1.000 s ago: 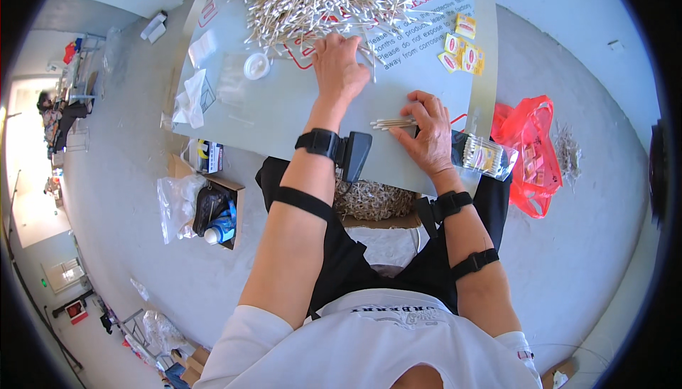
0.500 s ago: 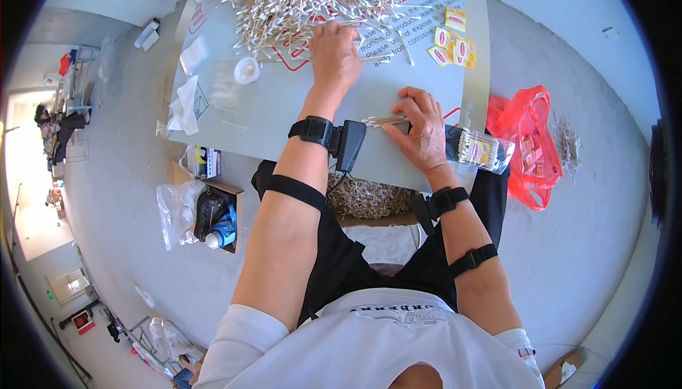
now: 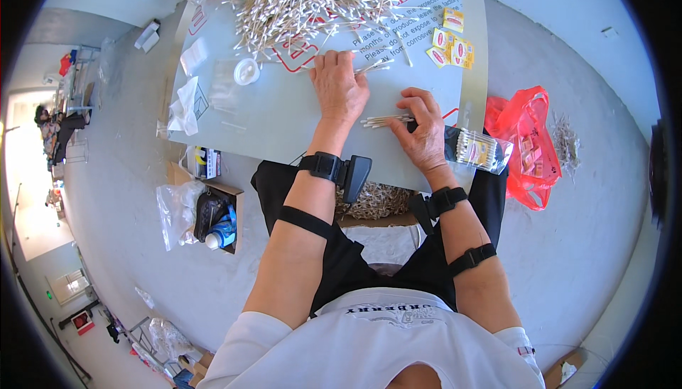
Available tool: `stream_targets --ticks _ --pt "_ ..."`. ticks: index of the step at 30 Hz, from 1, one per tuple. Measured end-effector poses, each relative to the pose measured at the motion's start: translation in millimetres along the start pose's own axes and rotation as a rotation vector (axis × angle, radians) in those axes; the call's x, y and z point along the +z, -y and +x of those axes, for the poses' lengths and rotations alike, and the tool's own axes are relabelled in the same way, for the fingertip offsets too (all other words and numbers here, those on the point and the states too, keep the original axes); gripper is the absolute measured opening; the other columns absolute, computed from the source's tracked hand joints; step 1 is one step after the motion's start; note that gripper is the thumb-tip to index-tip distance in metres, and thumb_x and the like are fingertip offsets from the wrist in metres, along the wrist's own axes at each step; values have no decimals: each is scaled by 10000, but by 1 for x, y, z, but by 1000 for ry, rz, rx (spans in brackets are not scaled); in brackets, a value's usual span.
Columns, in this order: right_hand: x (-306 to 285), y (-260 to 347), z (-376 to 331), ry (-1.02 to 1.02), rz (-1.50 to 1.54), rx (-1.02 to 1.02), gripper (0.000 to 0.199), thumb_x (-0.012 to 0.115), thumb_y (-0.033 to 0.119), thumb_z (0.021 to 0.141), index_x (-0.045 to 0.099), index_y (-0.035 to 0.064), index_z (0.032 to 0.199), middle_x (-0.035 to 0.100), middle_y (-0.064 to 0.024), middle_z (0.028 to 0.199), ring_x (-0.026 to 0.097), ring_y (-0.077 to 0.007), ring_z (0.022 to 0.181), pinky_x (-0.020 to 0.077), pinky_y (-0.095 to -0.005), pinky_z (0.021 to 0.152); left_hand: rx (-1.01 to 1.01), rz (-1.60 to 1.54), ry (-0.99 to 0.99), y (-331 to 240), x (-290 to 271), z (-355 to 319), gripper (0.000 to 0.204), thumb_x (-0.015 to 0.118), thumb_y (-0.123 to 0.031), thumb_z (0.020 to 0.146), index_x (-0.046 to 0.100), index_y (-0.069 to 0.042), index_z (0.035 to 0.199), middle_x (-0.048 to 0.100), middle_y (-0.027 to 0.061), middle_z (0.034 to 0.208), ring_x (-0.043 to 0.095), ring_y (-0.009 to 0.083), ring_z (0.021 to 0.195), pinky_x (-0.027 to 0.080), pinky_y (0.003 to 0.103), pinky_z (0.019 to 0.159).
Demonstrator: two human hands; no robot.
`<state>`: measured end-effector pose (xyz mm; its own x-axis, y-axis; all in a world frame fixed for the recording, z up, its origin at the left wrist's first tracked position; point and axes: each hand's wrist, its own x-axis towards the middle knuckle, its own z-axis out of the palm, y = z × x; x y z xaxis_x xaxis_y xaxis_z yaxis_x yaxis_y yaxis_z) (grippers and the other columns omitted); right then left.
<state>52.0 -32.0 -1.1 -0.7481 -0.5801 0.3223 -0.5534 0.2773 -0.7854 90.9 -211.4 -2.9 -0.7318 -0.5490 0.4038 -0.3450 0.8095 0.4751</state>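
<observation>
Holding a small swab bundle point(image 3: 382, 122) by its right end, the right hand point(image 3: 423, 135) sat near-right on the tabletop point(image 3: 277, 115). Bundle: thin pale sticks, white tips, roughly parallel, ends uneven. Left hand point(image 3: 339, 88) was palm-down, farther left, loose swabs point(image 3: 378, 66) showing beside its fingers; couldn't tell if gripped. Swab heap point(image 3: 298, 5) sat far. Room to move: left of the bundle, down to the near edge. Right edge ran just past the yellow packets point(image 3: 451, 46). Writing: red and black print on tabletop, red oval labels on packets.
</observation>
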Motion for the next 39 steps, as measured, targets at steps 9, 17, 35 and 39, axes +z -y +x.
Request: stream_targets --ticks 9,17,35,39 --pt "-6 -25 56 -227 135 361 213 703 174 849 614 2 939 642 -133 780 648 -255 719 508 -365 651 12 0 0 12 -17 -16 400 744 -131 663 640 -106 1048 533 63 1114 420 313 1160 316 488 970" --pt "13 -26 93 22 -470 197 202 623 243 877 611 45 917 663 -153 880 662 -359 822 530 -463 727 61 50 -58 -9 2 -11 240 724 -110 720 627 -60 934 541 72 1071 447 316 1131 323 486 954" --pt "16 -21 99 181 -217 -53 231 720 165 790 676 121 1012 565 -63 1144 589 -291 1054 500 -423 852 -67 -4 -163 20 -17 -33 458 591 11 744 583 -75 1193 495 127 1324 379 368 1298 285 513 1058" --pt "20 -19 88 217 -179 -64 206 735 177 767 699 144 967 565 -64 1132 542 -290 1114 450 -410 926 -65 -54 -196 58 -26 -20 496 550 50 705 609 -107 1172 501 78 1315 387 341 1283 293 492 1052"
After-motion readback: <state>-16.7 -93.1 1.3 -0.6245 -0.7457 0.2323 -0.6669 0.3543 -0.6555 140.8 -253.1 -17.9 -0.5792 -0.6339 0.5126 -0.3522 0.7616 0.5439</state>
